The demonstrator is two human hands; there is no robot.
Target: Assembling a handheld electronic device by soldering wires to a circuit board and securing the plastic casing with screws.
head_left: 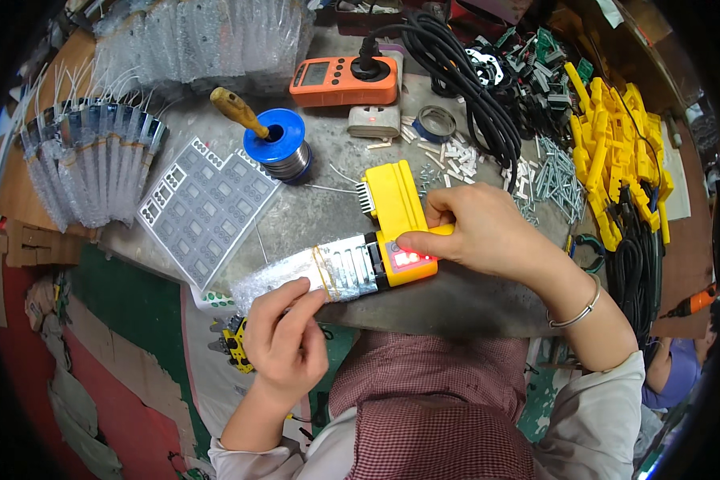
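The yellow tool (396,232) lies lengthwise between both hands: right hand (476,232) clamps its lit yellow end, left hand (284,332) pinches its bubble-wrapped end (296,276).

A yellow device (396,232) with a lit red display is seen on the grey surface (456,296). At 11 o'clock, a blue solder spool (276,144); at 12, an orange meter (344,80). Maroon checked cloth (432,400) noted at 6 o'clock.
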